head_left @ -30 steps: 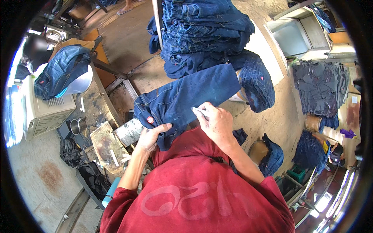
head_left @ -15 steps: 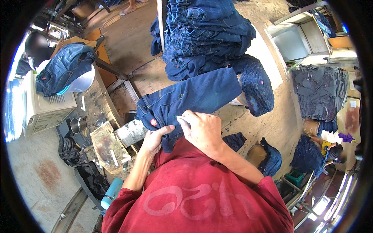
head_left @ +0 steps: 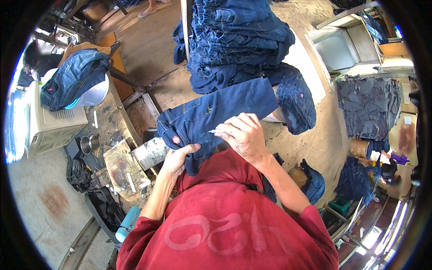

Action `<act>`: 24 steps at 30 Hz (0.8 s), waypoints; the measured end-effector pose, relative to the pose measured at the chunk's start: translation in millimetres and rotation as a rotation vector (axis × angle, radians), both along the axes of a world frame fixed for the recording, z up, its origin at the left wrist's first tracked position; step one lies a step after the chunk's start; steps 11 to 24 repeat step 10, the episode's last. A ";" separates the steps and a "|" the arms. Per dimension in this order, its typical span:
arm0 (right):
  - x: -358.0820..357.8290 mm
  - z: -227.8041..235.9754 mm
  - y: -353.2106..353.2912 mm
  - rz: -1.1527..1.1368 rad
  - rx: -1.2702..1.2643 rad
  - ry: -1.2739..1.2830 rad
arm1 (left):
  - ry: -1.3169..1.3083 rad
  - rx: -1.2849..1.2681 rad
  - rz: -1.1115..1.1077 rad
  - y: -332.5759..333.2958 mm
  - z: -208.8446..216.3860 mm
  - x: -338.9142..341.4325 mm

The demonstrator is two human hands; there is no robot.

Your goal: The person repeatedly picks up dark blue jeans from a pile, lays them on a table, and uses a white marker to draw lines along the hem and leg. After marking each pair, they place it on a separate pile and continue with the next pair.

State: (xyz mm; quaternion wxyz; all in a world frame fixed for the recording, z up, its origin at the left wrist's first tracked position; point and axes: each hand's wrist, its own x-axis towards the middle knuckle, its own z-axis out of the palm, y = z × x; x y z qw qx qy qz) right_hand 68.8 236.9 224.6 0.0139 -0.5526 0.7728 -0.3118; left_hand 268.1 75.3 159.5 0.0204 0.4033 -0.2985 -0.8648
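Folded dark-blue jeans [head_left: 234,102] lie across in front of me, with a small round red-and-white patch near their left end. My left hand [head_left: 178,159] grips their near left edge, thumb on top and fingers hidden under the cloth. A thin white piece of chalk [head_left: 213,131] is pinched in my right hand [head_left: 243,137], its tip pointing left just over the denim. Faint pale marks show on the cloth beside the tip. How the far end of the jeans is supported cannot be made out.
A tall pile of jeans [head_left: 238,40] stands beyond. On the left, a worn wooden table [head_left: 114,119] carries a metal mug [head_left: 90,144], white sticks and a pale casing [head_left: 58,123] with jeans on top. Dark garments [head_left: 369,105] are stacked right; people are at far left and right.
My right hand has moved right and slightly up along the jeans, the chalk still in its fingers. Faint marks now show on the denim. My left hand keeps its grip.
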 end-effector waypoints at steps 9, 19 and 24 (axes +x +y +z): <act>-8.9 -9.9 -3.4 0.079 0.024 0.171 | -0.067 0.011 -0.005 -0.7 3.7 -0.5; -10.3 -8.0 -1.6 0.103 0.039 0.146 | -0.083 0.017 -0.005 -0.5 2.8 -0.5; -10.3 -8.0 -1.6 0.103 0.039 0.146 | -0.083 0.017 -0.005 -0.5 2.8 -0.5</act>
